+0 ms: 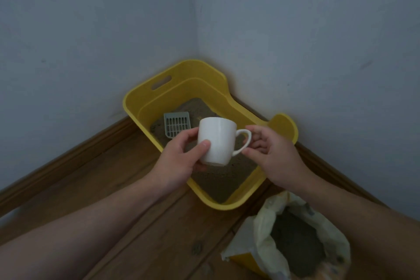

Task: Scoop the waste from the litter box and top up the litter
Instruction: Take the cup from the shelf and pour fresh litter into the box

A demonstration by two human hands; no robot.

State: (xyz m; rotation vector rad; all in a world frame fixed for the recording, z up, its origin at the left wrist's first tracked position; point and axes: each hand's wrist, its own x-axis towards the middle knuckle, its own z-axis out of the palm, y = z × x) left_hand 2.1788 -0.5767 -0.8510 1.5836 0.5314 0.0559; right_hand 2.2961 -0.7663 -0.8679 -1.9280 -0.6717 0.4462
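We see grey scoop [176, 123] lying on litter [218, 184] in yellow litter box [141, 103] | our left hand [179, 162] grips white mug [217, 141] above box | our right hand [271, 155] pinches its handle | open litter bag [266, 232] on floor [181, 234], right

We see the litter box [136, 109] on the floor [109, 188], pushed into the corner between two walls. Inside it, the scoop [176, 124] lies on the litter [218, 185], far left. Above the box our left hand [179, 161] grips the mug [216, 141] and our right hand [270, 154] holds its handle. The open bag [261, 232] stands nearer us, right of the box, seemingly just apart from it
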